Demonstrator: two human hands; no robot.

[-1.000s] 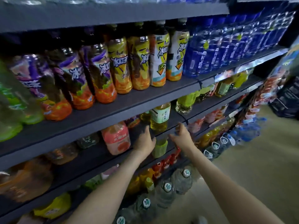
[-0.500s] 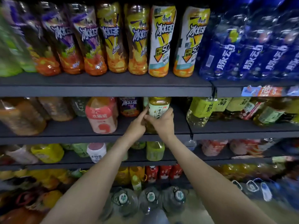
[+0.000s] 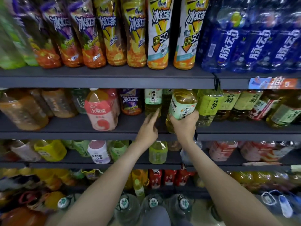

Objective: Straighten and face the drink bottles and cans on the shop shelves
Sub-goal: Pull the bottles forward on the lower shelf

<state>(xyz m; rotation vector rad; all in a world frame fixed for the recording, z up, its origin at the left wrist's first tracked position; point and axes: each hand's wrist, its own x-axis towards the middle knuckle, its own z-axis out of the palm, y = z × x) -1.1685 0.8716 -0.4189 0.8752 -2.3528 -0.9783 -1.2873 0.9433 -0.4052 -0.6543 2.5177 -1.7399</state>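
On 2nd shelf (image 3: 65, 126), R hand (image 3: 184, 126) grips tilted tea bottle (image 3: 182, 103); L hand (image 3: 149, 128), fingers straight, touches rear bottle (image 3: 153, 103). Next: set upright, label fwd.

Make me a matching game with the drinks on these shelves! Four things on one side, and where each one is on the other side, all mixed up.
Things:
1. pink peach bottle
2. blue bottles
3. tilted tea bottle
4. big water jugs

Places:
A. held by the right hand
B. lowest row, at the bottom of the picture
C. top shelf, right end
D. second shelf, to the left of the left hand

Pairs: 1-D, 2-C, 3-A, 4-B.
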